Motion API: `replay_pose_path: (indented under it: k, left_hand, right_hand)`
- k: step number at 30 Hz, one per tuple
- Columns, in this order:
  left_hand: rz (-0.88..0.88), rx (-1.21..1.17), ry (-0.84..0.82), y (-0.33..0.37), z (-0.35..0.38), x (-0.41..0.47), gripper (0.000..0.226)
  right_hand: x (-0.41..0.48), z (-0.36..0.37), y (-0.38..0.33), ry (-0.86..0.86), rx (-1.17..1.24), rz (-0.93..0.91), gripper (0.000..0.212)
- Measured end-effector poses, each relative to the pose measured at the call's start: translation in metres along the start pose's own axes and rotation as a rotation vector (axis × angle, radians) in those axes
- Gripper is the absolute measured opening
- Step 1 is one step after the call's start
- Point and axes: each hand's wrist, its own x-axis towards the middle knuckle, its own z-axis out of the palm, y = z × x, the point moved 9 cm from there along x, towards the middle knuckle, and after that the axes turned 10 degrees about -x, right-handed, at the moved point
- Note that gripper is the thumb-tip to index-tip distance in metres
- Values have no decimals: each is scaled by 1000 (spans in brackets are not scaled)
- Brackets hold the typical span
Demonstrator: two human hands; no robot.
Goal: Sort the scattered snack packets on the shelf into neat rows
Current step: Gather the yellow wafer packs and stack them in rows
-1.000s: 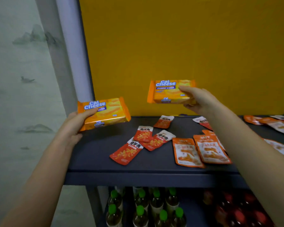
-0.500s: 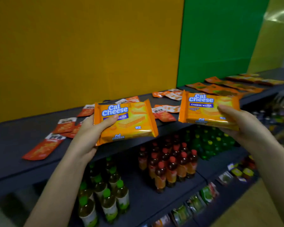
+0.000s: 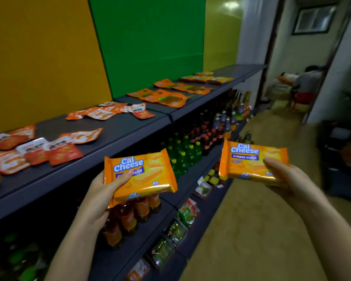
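My left hand (image 3: pixel 98 196) grips an orange Cal Cheese wafer pack (image 3: pixel 144 175) by its left end, held in front of the shelf's edge. My right hand (image 3: pixel 286 177) grips a second Cal Cheese wafer pack (image 3: pixel 247 161) by its right end, out over the aisle. Both packs face me, apart from each other. On the dark shelf (image 3: pixel 118 128) lie scattered red-and-white snack packets (image 3: pixel 63 152), further orange-and-white packets (image 3: pixel 101 113), and orange pouches (image 3: pixel 166 98). More orange packs (image 3: pixel 207 79) lie toward the shelf's far end.
Bottled drinks (image 3: pixel 182 153) fill the lower shelf, with small green packets (image 3: pixel 188 212) on the shelf below. Orange, green and yellow panels back the shelf. The aisle floor (image 3: pixel 251 230) opens to the right. A person (image 3: pixel 306 82) sits far down the aisle.
The view has swung right along the shelf. Both hands have come down and away from the top shelf, still holding their packs, which now hang below the shelf edge.
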Motion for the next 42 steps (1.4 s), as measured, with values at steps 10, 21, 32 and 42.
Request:
replay_pose_path:
  k: [10,21,32,42]
  left_hand:
    - [-4,-12,-9,-71,158,78,18]
    - [-134,61,-59,-165,287,186,26]
    - [-48,14,-181,-166,486,349,17]
    - [-88,39,-55,-225,587,434,18]
  right_hand:
    - [126,-108,-15,92,72,-49,8]
    - [257,-204,11,193,82,43,25]
    - [471,-250,-66,164,62,-45,25]
    - [631,-301,-59,61,31,9,8]
